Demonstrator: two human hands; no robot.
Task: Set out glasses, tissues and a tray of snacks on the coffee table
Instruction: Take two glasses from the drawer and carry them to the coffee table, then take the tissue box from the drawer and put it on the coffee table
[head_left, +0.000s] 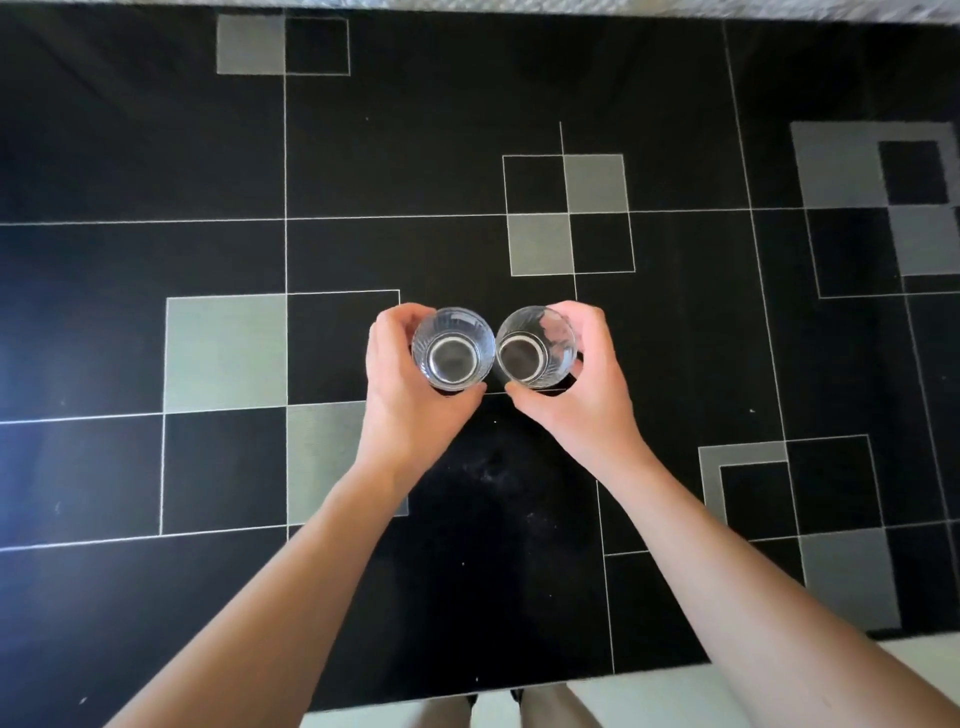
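Two clear ribbed glasses are seen from straight above, side by side and almost touching. My left hand (402, 384) wraps around the left glass (453, 349). My right hand (582, 384) wraps around the right glass (535, 347). Both glasses are upright and look empty. They are over a black surface (156, 156) patterned with grey squares and thin white lines; whether they rest on it or hang above it I cannot tell. No tissues or snack tray are in view.
The black patterned surface fills nearly the whole view. A pale strip (519, 5) runs along its far edge. A light floor (675, 691) shows at its near edge, with the person's legs (493, 712) at the bottom.
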